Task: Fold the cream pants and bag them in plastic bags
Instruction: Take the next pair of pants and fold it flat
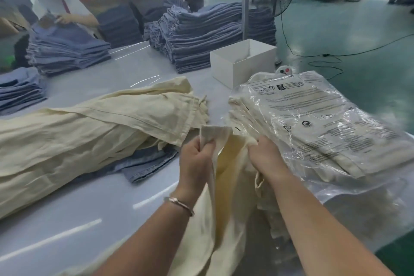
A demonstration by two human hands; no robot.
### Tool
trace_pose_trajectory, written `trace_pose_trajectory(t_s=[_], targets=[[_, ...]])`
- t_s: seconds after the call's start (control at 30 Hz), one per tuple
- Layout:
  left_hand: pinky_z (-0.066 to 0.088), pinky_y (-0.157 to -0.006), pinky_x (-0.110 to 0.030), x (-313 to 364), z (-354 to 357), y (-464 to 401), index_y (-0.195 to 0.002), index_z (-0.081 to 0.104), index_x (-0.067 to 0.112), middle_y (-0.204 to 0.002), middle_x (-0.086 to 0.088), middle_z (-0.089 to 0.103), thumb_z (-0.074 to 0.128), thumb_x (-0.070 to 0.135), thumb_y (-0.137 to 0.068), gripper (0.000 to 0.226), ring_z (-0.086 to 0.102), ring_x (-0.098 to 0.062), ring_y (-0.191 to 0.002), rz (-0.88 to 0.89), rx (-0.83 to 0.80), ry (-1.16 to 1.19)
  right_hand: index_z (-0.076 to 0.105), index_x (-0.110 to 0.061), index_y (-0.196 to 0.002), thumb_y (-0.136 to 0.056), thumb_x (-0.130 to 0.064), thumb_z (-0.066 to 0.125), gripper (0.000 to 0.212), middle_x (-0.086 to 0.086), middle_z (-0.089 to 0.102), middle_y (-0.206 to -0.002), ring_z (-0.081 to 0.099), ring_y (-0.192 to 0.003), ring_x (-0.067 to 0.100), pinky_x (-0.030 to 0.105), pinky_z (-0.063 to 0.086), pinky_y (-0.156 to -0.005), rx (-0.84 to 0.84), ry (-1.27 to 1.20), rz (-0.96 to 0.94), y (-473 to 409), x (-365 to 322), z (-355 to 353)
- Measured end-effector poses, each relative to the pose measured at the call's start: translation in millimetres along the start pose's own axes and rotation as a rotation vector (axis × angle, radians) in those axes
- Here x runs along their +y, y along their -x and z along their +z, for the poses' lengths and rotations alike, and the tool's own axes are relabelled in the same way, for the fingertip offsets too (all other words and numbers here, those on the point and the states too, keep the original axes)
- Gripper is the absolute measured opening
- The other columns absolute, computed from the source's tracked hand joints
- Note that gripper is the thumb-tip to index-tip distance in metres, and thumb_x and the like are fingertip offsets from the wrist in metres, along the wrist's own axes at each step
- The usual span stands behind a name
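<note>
Up close, the left hand (197, 159) and right hand (266, 157) each grip cream pants (224, 208) with curled fingers, at the near edge of a grey surface (89, 208), beside a stack of bagged pants (318, 127).

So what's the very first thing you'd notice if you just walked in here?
Probably the two hands up close, the left hand and right hand, each gripping a pair of cream pants that hangs off the near table edge. Right beside them on the right sits a shiny stack of bagged pants, and a big loose pile of cream pants sprawls across the left. Farther back stand tall stacks of blue jeans.
</note>
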State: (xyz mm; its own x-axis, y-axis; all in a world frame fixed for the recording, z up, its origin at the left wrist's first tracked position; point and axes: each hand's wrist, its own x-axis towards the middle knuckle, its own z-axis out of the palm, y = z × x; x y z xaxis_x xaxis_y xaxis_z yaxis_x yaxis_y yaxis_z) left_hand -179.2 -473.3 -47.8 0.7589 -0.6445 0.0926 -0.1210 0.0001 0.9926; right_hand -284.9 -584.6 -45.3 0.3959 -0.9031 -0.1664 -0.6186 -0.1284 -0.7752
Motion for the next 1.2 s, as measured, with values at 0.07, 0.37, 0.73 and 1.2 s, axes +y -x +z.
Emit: trace_pose_trajectory(t_s=[0.07,0.37,0.73,1.2], targets=[[0.030,-0.053,-0.033,-6,6,23,-0.061,0.047,0.016,-0.051,0.008,0.042,0.054,0.028,-0.082,0.025,0.036,-0.012,-0.052,0.192,-0.005,-0.236,0.052,-0.011,-0.085,-0.093,-0.011,0.048,0.009,0.011,0.048,-0.078,0.047,-0.066,0.020,0.028,0.035,-0.059,-0.041,-0.258,0.043,1,-6,-6],[0.053,-0.075,-0.035,-25,27,77,-0.144,0.043,0.021,-0.126,0.000,0.063,0.047,0.032,-0.096,0.049,0.063,-0.026,-0.103,0.722,-0.264,-0.800,0.067,-0.002,-0.087,-0.089,-0.012,0.064,0.011,0.017,0.067,-0.082,0.063,-0.069,0.027,0.037,0.052,-0.070,-0.307,-0.710,0.194,17,-11,-23],[0.041,-0.105,-0.043,-6,-45,-15,-0.136,0.047,0.021,-0.132,0.003,0.055,0.072,0.053,-0.076,0.072,0.052,-0.013,-0.121,-0.022,-0.090,-0.156,0.062,-0.012,-0.121,-0.076,0.025,0.044,0.061,0.015,0.069,-0.112,0.066,-0.092,0.027,0.043,0.053,-0.083,-0.509,-0.564,-0.104,49,-12,-18],[0.050,-0.096,-0.046,30,-123,-64,-0.118,0.064,0.002,-0.122,-0.019,0.063,0.072,0.011,-0.075,0.046,0.061,-0.033,-0.111,-0.249,-0.627,0.374,0.056,0.001,-0.125,-0.073,0.026,0.047,0.058,0.028,0.059,-0.119,0.058,-0.102,0.034,0.043,0.049,-0.087,-0.843,-0.695,-0.248,43,-46,-48]])
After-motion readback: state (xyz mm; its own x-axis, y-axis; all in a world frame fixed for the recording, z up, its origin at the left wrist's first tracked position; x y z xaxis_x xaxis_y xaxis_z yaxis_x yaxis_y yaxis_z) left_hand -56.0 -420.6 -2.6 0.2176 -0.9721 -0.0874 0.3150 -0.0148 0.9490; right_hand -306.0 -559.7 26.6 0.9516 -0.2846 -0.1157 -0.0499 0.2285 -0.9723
